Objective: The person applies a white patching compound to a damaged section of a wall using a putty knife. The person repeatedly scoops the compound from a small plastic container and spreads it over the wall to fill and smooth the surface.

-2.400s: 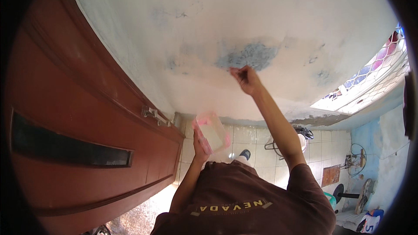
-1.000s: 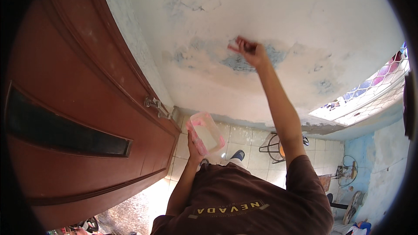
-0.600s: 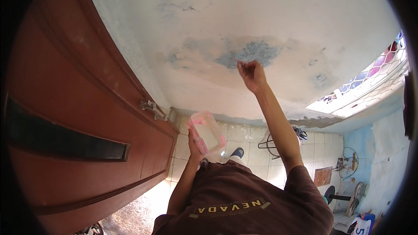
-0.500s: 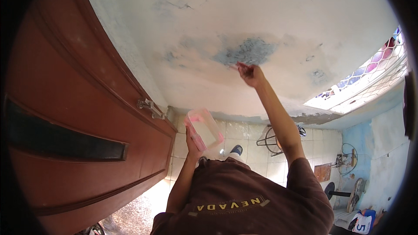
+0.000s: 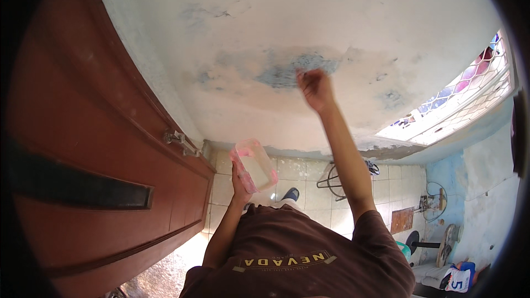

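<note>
Low in front of me, my left hand (image 5: pixel 239 187) is closed on the side of a translucent plastic tub (image 5: pixel 247 172) with pink smears, holding it tilted. A whitish layer shows inside it. My right arm stretches up to the pale wall (image 5: pixel 248 116), where my right hand (image 5: pixel 316 91) is at the lower edge of a blue-grey worn patch (image 5: pixel 279 75). Its fingers are pressed together, slightly smeared by motion. Whatever they grip is too small to name, and contact with the wall is unclear.
A red-brown door (image 5: pixel 105 149) with a metal handle (image 5: pixel 183 142) stands at the left. A window with a white grille (image 5: pixel 458 96) is at the right. On the tiled floor (image 5: pixel 292 170) are a metal-framed stand (image 5: pixel 330 183) and, farther right, a dark bar with discs (image 5: pixel 428 244).
My right hand has moved slightly upward over the blue-grey patch. The view has shifted a little to the right, while my left hand still holds the tub.
</note>
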Motion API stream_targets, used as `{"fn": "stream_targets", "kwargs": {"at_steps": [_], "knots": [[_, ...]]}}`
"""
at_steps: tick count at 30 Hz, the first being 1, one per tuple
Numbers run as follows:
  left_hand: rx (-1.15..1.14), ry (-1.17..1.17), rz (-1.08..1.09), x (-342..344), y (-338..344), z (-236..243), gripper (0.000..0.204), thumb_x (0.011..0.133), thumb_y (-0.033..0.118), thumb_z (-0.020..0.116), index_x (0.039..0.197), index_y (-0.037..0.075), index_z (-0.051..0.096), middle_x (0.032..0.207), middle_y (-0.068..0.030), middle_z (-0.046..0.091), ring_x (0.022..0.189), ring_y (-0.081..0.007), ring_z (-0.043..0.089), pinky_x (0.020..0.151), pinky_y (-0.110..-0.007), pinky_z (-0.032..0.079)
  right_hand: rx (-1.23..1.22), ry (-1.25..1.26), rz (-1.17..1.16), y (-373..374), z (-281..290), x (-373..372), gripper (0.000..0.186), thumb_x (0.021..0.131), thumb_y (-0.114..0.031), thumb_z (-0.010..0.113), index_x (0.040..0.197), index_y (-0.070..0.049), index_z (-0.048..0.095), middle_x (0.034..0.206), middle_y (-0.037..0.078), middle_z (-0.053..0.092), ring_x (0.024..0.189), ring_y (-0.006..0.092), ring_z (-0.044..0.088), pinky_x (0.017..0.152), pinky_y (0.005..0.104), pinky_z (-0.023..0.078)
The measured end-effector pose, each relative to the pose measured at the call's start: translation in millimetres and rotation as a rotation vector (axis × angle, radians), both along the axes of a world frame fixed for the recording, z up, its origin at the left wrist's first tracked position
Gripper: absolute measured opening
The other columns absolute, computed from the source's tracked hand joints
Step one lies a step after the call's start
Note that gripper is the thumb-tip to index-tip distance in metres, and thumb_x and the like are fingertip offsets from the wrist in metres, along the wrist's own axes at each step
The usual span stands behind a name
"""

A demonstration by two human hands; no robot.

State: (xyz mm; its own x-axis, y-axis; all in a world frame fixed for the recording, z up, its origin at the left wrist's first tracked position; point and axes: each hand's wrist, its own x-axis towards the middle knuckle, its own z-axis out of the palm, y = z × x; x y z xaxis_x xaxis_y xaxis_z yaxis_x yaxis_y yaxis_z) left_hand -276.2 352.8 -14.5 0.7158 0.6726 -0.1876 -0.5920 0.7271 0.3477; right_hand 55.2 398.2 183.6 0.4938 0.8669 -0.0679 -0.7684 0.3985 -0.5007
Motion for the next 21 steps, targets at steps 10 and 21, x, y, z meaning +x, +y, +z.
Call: {"fn": "stream_targets", "kwargs": {"at_steps": [10,21], "knots": [[0.074,0.042,0.026,-2,-2,10,0.071,0.1,0.062,0.038,0.152,0.015,0.03,0.147,-0.0089,0.045,0.135,-0.0276,0.046,0.111,-0.049,0.041,0.016,-0.077,0.254,81,108,27,0.046,0.093,-0.007,0.028,0.123,0.025,0.042,0.132,0.033,0.04,0.126,0.0604,0.04,0.084,0.0369,0.064],[0.075,0.09,0.08,-17,-3,18,0.072,0.099,0.064,0.039,0.152,0.016,0.031,0.147,-0.0083,0.045,0.135,-0.0274,0.046,0.111,-0.049,0.041,-0.218,0.174,0.077,70,-23,-52,0.02,0.088,0.001,0.041,0.098,0.014,0.052,0.103,0.025,0.063,0.089,0.0316,0.064,0.079,0.0361,0.062]]}}
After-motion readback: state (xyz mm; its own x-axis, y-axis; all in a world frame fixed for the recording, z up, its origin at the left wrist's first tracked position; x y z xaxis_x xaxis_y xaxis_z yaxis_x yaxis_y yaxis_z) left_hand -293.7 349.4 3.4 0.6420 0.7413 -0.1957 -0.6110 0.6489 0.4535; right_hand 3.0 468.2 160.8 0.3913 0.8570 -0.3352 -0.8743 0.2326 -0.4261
